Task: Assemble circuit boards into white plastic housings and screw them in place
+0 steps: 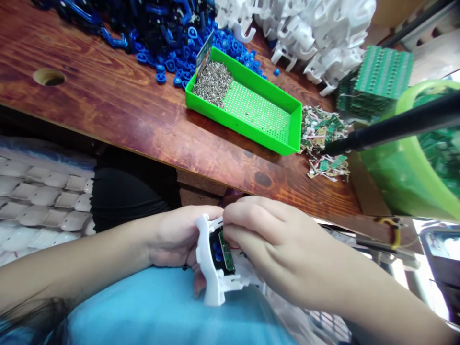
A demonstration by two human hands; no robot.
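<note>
A white plastic housing point(207, 268) is held above my lap, in front of the table edge. My left hand point(176, 237) grips it from the left side, fingers wrapped behind it. Inside the housing lie a black and blue part and a small green circuit board point(227, 251). My right hand point(264, 239) is closed at the housing's right side, its fingertips bent down by the board. A bit of red wire shows beside the board. What the right fingertips pinch, if anything, is hidden.
On the wooden table point(143, 129) stands a green tray point(247, 127) with small metal screws. Behind it lie blue parts point(172, 62) and white housings point(298, 33). At the right are stacked circuit boards point(386, 72), loose small boards point(323, 129), a green basket point(398, 167) and a black bar point(395, 125).
</note>
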